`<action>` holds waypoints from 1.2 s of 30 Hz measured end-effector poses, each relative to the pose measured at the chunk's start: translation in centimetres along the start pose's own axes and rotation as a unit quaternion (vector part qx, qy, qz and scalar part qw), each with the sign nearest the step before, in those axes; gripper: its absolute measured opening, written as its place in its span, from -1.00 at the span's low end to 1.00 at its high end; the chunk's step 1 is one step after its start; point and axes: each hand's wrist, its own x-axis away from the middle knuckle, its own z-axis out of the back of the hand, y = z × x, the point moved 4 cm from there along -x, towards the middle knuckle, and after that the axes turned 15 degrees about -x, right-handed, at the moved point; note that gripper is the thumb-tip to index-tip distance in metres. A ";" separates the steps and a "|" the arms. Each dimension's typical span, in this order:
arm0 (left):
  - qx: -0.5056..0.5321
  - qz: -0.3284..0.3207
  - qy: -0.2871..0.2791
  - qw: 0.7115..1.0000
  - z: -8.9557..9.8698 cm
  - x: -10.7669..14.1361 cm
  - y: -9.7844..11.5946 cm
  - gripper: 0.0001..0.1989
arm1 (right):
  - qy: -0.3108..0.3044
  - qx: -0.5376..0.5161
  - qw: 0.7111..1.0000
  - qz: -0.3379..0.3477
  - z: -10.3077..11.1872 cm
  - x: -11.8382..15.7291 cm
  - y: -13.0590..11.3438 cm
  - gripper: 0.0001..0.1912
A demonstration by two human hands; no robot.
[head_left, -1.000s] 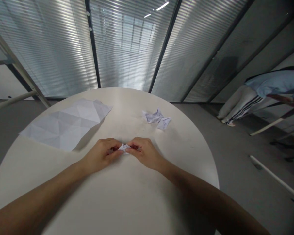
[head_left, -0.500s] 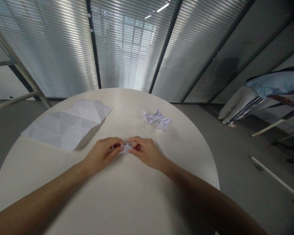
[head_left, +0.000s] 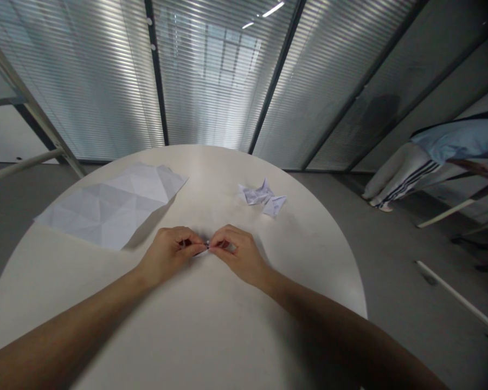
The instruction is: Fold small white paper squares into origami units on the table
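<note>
Near the middle of the round white table (head_left: 179, 325), both hands pinch one small piece of folded white paper (head_left: 201, 253). My left hand (head_left: 174, 250) grips it from the left between thumb and fingertips. From the right, my right hand (head_left: 238, 250) pinches it too, its fingertips almost touching the left ones. Most of the folded paper is hidden behind the fingers, so its shape cannot be made out. Beyond my right hand lies a folded paper figure (head_left: 264, 197) with pointed corners.
A large creased sheet of white paper (head_left: 117, 203) lies at the table's left. Glass panels with blinds (head_left: 211, 81) stand behind the table. To the right, a person in a light blue top (head_left: 463, 141) bends over. A metal frame (head_left: 44, 130) stands at the left.
My fingertips have drawn closer together over the small folded paper, covering more of it. The right hand has shifted slightly left. The sheet and the paper figure stay in place.
</note>
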 end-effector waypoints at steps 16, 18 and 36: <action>0.151 0.039 0.172 0.973 2.1 -0.5 -1.3 -0.92 | 0.170 -0.119 0.978 -0.026 2.9 -0.7 1.3 -0.93; 0.202 0.070 0.193 0.958 2.3 -0.5 -1.9 -0.92 | 0.191 -0.137 0.972 -0.020 3.4 -0.8 1.4 -0.90; 0.423 0.152 0.211 0.868 1.2 -1.0 -3.6 -0.84 | 0.271 -0.130 0.945 -0.125 4.2 -0.1 3.3 -0.80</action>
